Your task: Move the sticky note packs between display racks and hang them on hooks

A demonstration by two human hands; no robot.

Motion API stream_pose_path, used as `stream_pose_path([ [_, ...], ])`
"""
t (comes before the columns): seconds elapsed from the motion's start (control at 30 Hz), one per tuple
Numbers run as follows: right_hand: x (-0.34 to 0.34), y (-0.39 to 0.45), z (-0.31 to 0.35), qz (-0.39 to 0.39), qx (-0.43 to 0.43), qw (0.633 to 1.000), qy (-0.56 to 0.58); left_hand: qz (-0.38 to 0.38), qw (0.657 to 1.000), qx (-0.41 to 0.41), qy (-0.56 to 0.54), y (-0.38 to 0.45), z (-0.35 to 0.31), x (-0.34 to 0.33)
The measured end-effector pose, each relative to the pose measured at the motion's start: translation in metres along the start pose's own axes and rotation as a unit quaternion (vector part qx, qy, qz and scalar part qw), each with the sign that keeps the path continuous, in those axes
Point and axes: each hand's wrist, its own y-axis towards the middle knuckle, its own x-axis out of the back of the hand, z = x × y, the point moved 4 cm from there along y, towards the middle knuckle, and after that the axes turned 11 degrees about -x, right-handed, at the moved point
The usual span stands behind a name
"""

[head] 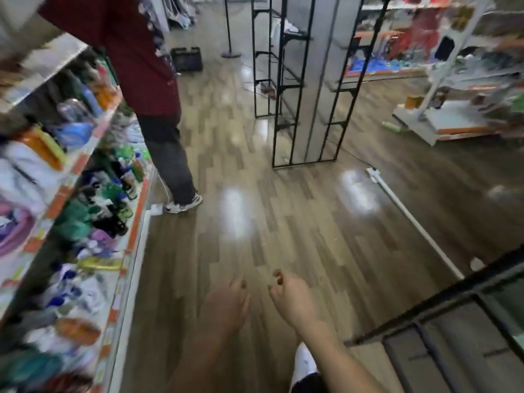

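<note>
Both hands empty, mid-aisle over the wood floor [283, 222]: left hand [226, 304] blurred, fingers look loosely extended; right hand [292, 299] fingers loosely curled, holding nothing. No sticky note packs identifiable, frame too blurred, so my guess is a transit step btwn racks: slow the head, pick the source rack, give the other person [147, 80] room. Left shelves [136, 222] crammed w/ bottles & colourful goods; black wire rack [300, 80] ahead looks bare.
</note>
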Motion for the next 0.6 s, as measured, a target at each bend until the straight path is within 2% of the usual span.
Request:
stream_pose_path([
  [0.1, 0.017, 0.061, 0.023, 0.024, -0.006, 0.999, 0.023, -0.006, 0.999, 0.028, -0.022, 0.062, 0.021, 0.013],
  [0.33, 0.108, 0.255, 0.108, -0.012, 0.046, 0.998, 0.048, -0.036, 0.997, 0.068, -0.011, 0.266, 0.053, 0.083],
  [0.47, 0.158, 0.343, 0.166, -0.03, 0.075, 0.996, 0.033, -0.077, 0.993, 0.082, -0.026, 0.349, 0.082, 0.126],
  [0.6, 0.174, 0.419, 0.189, -0.023, 0.064, 0.997, 0.039, -0.064, 0.991, 0.108, -0.046, 0.421, 0.118, 0.133],
])
